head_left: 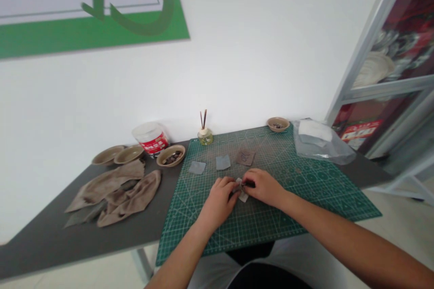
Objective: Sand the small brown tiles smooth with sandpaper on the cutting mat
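Observation:
My left hand (221, 198) and my right hand (265, 187) meet over the green cutting mat (257, 223). Between their bent fingers is a small, pale grey crumpled piece (243, 197), cloth or paper; I cannot tell which. Both hands pinch at it from opposite sides. Something dark shows under my right fingers, too small to name. Just beyond the hands lie a brown square (245, 157) with dark marks, a light grey square (223, 162) and another pale grey square (197, 167), all flat on the mat.
Left of the mat lie crumpled brown cloths (130, 205). Behind them are shallow bowls (107, 156), a bowl of dark bits (171, 156) and a white-and-red tub (151, 139). Along the back stand a reed diffuser (205, 136), another small bowl (278, 124) and a clear plastic bag (322, 142).

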A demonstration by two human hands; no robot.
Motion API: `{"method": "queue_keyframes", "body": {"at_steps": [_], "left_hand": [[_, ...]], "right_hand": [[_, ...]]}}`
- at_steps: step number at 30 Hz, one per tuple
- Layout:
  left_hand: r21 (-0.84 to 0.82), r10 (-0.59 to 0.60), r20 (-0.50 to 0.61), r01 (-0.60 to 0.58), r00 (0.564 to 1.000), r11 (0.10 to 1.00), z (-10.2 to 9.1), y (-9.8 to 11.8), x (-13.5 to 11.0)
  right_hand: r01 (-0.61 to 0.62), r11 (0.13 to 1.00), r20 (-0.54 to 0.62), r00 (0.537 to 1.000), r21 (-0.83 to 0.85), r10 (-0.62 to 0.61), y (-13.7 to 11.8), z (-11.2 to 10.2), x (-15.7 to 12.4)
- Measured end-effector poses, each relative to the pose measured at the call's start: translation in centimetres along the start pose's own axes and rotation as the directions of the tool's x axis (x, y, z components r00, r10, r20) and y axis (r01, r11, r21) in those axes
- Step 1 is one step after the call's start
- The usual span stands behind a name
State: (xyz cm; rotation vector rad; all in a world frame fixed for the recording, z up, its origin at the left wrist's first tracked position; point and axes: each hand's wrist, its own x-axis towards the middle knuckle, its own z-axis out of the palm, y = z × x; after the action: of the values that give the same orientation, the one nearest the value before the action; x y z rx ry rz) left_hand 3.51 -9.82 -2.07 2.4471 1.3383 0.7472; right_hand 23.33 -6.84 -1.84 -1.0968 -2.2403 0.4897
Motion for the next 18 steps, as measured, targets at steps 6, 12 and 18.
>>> {"method": "queue_keyframes", "body": {"at_steps": [6,12,18], "left_hand": [[0.14,-0.068,0.042,0.062,0.997,0.988,-0.13,0.54,-0.16],[0.198,-0.113,0.032,0.105,0.993,0.975,-0.27,0.88,-0.3],[0.178,-0.094,0.031,0.087,0.995,0.98,-0.33,0.88,-0.24]], "right_hand": [[0.035,0.998,0.039,0.999,-0.052,-0.033,0.38,0.22,-0.46],[0.029,0.999,0.038,0.999,-0.043,-0.027,0.72,0.23,-0.33],[0.053,0.998,0.053,0.997,-0.041,-0.051,0.7,0.1,-0.58]]}}
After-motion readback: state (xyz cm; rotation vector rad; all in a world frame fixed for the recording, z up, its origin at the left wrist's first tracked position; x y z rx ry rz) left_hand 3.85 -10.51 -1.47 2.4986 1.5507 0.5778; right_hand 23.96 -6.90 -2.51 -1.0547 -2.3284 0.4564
